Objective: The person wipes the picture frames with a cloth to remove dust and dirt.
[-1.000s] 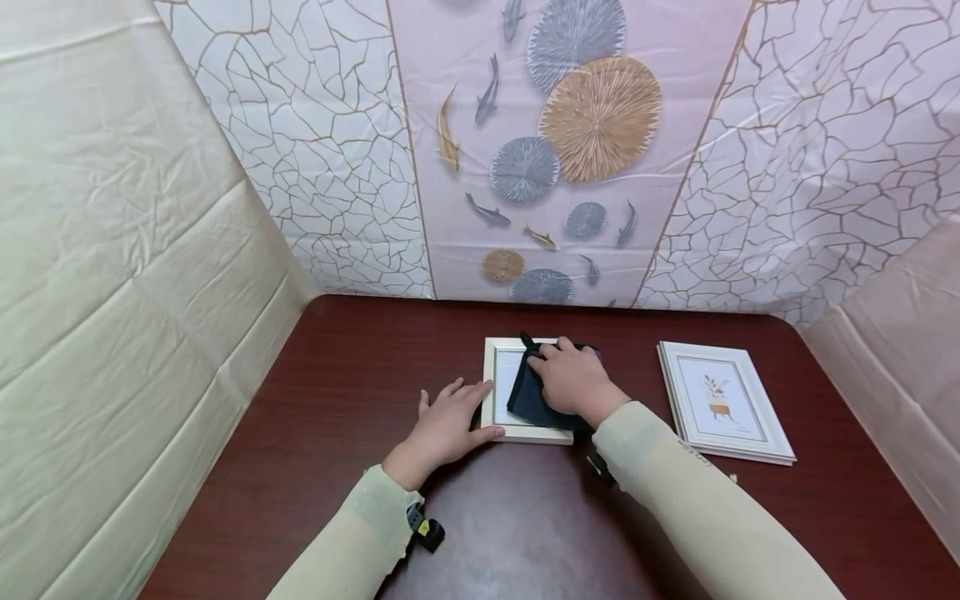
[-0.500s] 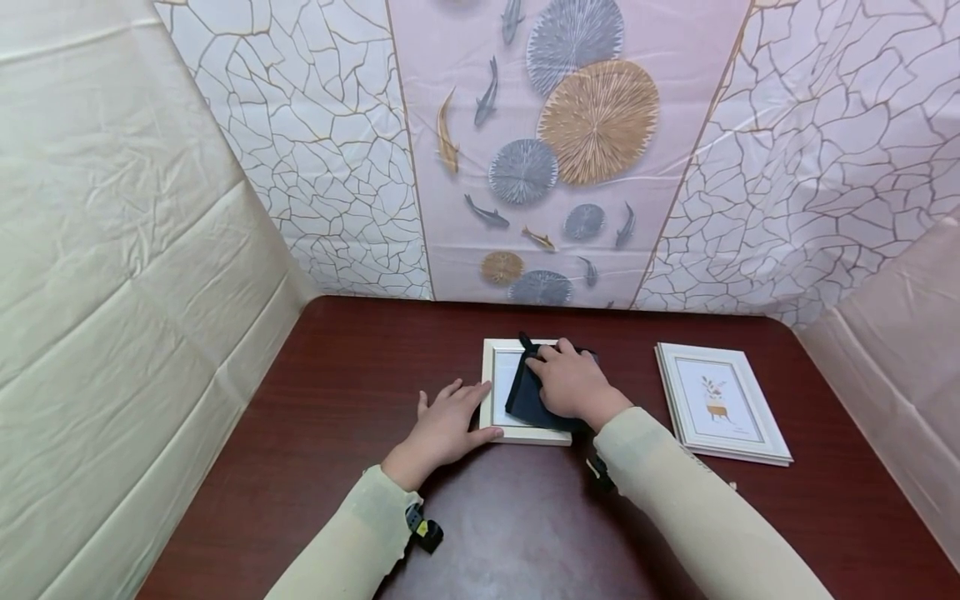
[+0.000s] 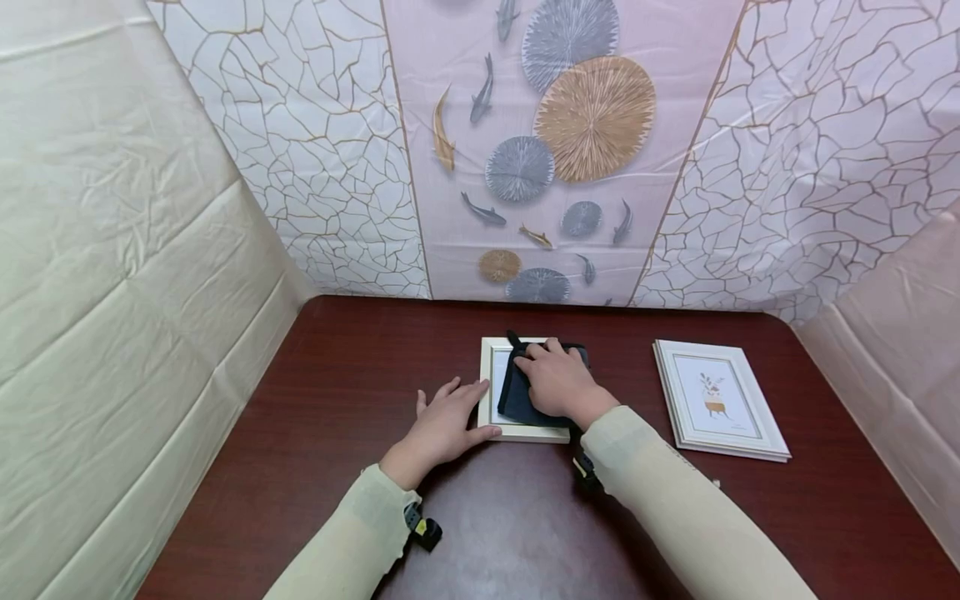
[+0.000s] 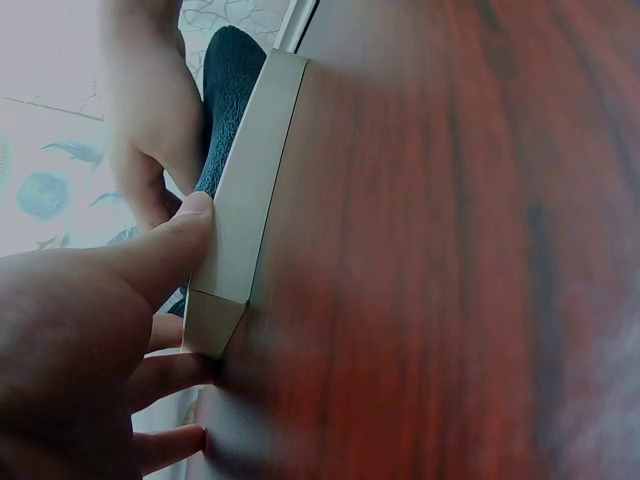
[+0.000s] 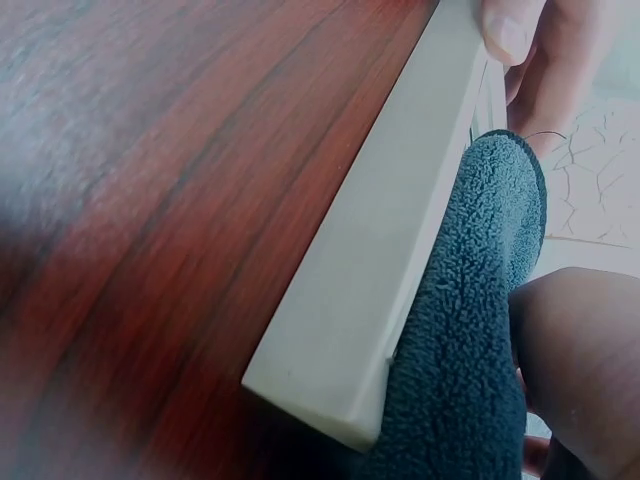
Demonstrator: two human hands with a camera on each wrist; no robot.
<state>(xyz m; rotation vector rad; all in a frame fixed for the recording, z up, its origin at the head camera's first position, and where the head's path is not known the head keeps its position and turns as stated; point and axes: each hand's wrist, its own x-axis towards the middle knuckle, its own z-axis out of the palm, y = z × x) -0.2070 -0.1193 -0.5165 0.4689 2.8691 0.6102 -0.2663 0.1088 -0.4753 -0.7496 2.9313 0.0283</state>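
A white picture frame (image 3: pixel 531 434) lies on the dark red wooden table. My left hand (image 3: pixel 441 423) holds its near left corner, thumb at the near edge and index finger along the left side. The other fingers spread out over the table. A dark blue-grey fleecy cloth (image 3: pixel 517 406) covers much of the frame's face, leaving a strip of its left side in sight. My right hand (image 3: pixel 557 379) grips the cloth from above and presses it on the frame. In the right wrist view the cloth (image 5: pixel 455 330) bulges beside the frame's pale edge (image 5: pixel 350 270).
To the right lies a stack of white frames (image 3: pixel 731 443), the top one with a potted plant picture. A small pale object (image 3: pixel 716 483) shows beside the right sleeve. Patterned fabric (image 3: pixel 345 167) hangs behind the table, and pale fabric walls (image 3: pixel 135 275) stand on both sides.
My right hand and the cloth have slid slightly left across the frame. The left hand keeps its place at the corner. The head view has shifted a little.
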